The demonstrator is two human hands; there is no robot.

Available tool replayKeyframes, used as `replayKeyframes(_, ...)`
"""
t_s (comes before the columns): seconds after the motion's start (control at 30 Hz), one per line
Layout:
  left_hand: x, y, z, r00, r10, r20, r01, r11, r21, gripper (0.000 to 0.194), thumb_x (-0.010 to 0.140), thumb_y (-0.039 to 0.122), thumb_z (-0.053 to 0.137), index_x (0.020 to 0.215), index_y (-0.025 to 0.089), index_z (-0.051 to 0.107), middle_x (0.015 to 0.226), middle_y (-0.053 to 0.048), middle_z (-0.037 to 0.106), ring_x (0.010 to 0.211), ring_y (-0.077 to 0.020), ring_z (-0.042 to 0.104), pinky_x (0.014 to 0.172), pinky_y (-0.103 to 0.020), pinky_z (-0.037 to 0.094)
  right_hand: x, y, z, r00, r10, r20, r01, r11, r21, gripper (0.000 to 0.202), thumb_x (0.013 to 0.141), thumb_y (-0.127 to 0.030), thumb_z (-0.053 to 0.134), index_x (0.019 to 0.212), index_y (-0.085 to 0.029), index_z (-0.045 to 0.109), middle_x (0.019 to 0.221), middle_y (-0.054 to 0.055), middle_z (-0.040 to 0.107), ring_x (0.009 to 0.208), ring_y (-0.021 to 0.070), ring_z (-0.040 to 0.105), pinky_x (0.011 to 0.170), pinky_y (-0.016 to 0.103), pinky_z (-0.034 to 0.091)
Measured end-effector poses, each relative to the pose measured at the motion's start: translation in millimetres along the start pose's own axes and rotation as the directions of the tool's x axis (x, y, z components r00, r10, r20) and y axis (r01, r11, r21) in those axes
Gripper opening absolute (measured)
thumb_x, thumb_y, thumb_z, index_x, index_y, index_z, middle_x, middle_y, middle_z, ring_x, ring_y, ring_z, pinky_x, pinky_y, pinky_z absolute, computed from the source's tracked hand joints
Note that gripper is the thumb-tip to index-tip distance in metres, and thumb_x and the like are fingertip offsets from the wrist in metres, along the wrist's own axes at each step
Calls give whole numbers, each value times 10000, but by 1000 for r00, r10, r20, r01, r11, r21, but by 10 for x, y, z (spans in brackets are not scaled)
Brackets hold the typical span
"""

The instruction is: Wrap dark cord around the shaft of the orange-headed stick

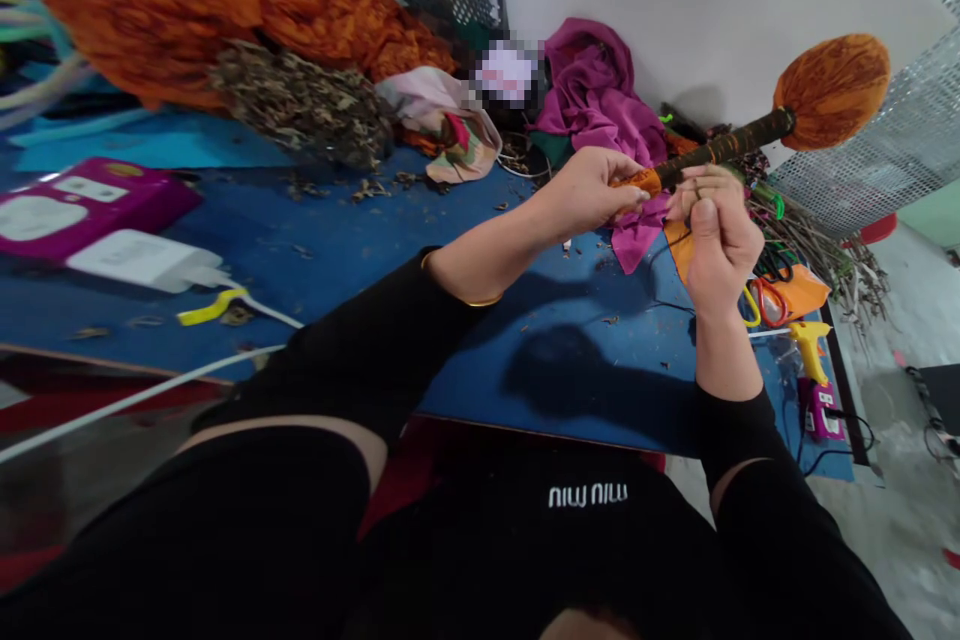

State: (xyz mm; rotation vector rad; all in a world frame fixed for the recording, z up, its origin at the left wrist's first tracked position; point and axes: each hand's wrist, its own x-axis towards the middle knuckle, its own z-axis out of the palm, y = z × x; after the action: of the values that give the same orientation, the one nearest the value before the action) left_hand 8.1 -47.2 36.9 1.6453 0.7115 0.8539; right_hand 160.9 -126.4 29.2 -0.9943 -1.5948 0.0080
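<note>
A dark brown wrapped stick (739,140) slants up to the right above the table, with thin orange lines around it. At its far end is a bulging orange cloth head (832,92). My left hand (596,188) is closed on the stick's near end, where orange fabric (645,182) covers it. Just below the shaft, my right hand (718,240) has its fingers curled in and its thumb pressed against them. Whatever is pinched there is too small to make out. A thin dark line runs close under the right hand.
Orange cloth (225,10), a dried plant bundle (304,105) and magenta cloth (592,90) lie along the back of the blue table (450,360). A purple power strip (97,205) is at left. Scissors (769,300), a yellow glue gun (810,350) and dry stems (840,250) are at right.
</note>
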Motion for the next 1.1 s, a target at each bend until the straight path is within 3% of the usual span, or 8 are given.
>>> replayKeyframes(0.07,-9,6,-19,999,12,34,-12,1000,-3,167,834,43,586,736,170,633,610,27,552,532,-81,440,571,-271,381,50,-12,-93,994,-110,18,111,990,-91,430,1078,-525,493,781,-269,670,815,22,669,981,211,698,1006,473,589)
replayKeyframes(0.13,-9,0,-32,998,20,57,-21,1000,9,188,836,42,591,706,176,608,589,29,534,527,-79,434,576,-273,386,83,-16,-162,985,-169,34,172,973,-151,403,1088,-458,502,773,-256,653,822,35,698,908,197,697,912,425,595)
replayKeyframes(0.23,4,-27,-47,997,30,68,-33,998,44,145,831,64,618,735,173,626,586,22,541,535,-89,454,578,-280,398,103,-26,-207,974,-221,59,228,960,-166,374,1083,-394,531,757,-236,624,818,35,697,810,167,696,776,356,585)
replayKeyframes(0.37,18,-61,-59,997,31,64,-34,998,58,115,861,80,599,805,162,656,599,16,543,545,-98,463,573,-286,386,101,-79,-205,970,-222,94,233,965,-122,337,1064,-338,580,755,-217,636,803,5,677,784,127,697,739,298,592)
replayKeyframes(0.53,35,-114,-28,997,58,44,-64,987,149,95,855,88,613,851,134,695,662,0,605,589,-108,507,625,-292,441,80,-101,-198,999,23,42,-21,999,-36,339,1069,-417,573,833,-221,718,837,-14,732,776,103,717,728,276,612)
replayKeyframes(0.73,31,-233,47,987,162,25,-161,937,309,167,817,174,669,950,122,756,801,-25,717,717,-139,587,686,-285,465,75,-3,-174,937,349,27,-350,927,135,357,1025,-554,610,914,-246,751,884,-1,768,785,132,779,689,275,640)
replayKeyframes(0.83,4,-248,64,980,197,11,-185,899,396,243,809,198,665,1010,125,782,872,-46,753,780,-165,620,744,-310,488,85,13,-149,909,414,52,-416,895,158,350,1020,-571,613,927,-261,745,943,20,789,847,145,793,740,275,652)
replayKeyframes(1.1,-12,-241,47,984,180,-1,-157,862,482,285,835,247,656,1064,151,797,964,-65,788,866,-197,671,821,-335,512,188,-35,-152,849,529,-1,-489,786,377,205,933,-349,706,791,-211,759,781,-4,769,669,107,772,575,199,592)
